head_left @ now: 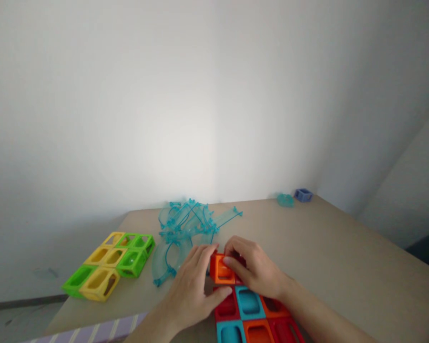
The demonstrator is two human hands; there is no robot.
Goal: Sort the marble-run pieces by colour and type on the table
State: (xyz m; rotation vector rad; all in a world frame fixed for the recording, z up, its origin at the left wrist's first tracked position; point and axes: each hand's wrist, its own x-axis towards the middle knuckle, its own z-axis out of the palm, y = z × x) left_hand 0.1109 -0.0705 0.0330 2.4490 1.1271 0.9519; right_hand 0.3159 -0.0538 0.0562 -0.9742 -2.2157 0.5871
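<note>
Several hollow cube blocks in red, light blue (250,303) and orange lie in a grid at the near middle of the table. At its far left corner, an orange cube block (223,269) sits slightly raised and out of line. My right hand (257,267) is closed on this block, its thumb over the top right edge. My left hand (193,290) curls round the block's left side, fingertips at its far edge. The left thumb lies over a red cube block (226,305) in front. My right hand partly hides the blocks beneath it.
Yellow and green cube blocks (132,262) stand joined at the left. Clear teal track pieces (186,224) are heaped behind my hands. A teal piece (285,200) and a blue cube (303,195) lie by the wall. A purple striped strip (103,329) crosses the near left edge.
</note>
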